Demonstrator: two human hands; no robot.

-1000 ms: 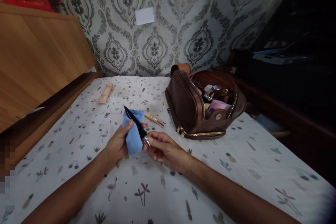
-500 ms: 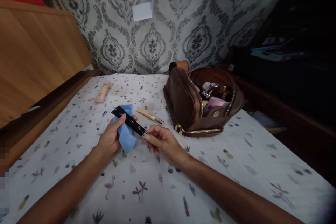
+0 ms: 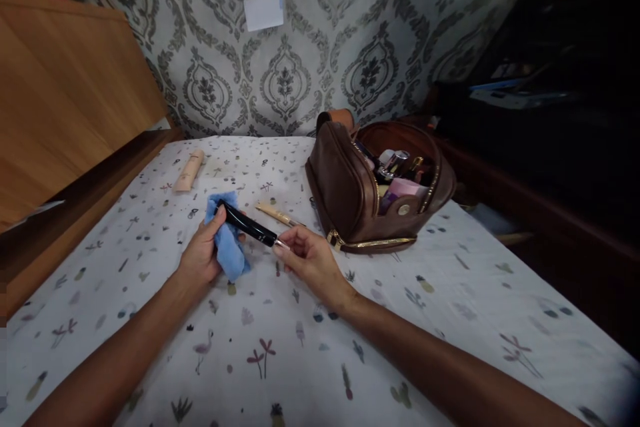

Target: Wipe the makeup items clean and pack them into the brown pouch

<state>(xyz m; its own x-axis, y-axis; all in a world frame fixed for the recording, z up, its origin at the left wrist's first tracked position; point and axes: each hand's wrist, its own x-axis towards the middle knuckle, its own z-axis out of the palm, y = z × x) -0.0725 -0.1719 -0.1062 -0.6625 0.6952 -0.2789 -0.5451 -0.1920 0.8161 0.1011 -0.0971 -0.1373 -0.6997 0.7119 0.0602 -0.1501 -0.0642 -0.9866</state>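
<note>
A glossy black cosmetic tube point(image 3: 250, 227) slants between my hands above the bed. My left hand point(image 3: 203, 252) is closed on a blue cloth point(image 3: 231, 257), which wraps the tube's flat upper end, with the thumb lying over it. At the other end, my right hand point(image 3: 313, 260) pinches the tube's narrow, shiny tip between thumb and fingers. Just behind the tube lies a slim gold cosmetic tube point(image 3: 275, 212), its right end partly covered by my right hand. Farther back to the left rests a beige tube point(image 3: 190, 171).
An open brown makeup bag point(image 3: 345, 193) full of cosmetics stands to the right, its zip unfastened. The patterned white sheet point(image 3: 280, 373) covers the surface. A wooden cabinet point(image 3: 75, 80) borders the left, and a patterned wall point(image 3: 285, 73) rises behind.
The view has shifted slightly. The cloth now sits closer around the tube's upper end, and the tube lies a little flatter. Both hands keep their hold.
</note>
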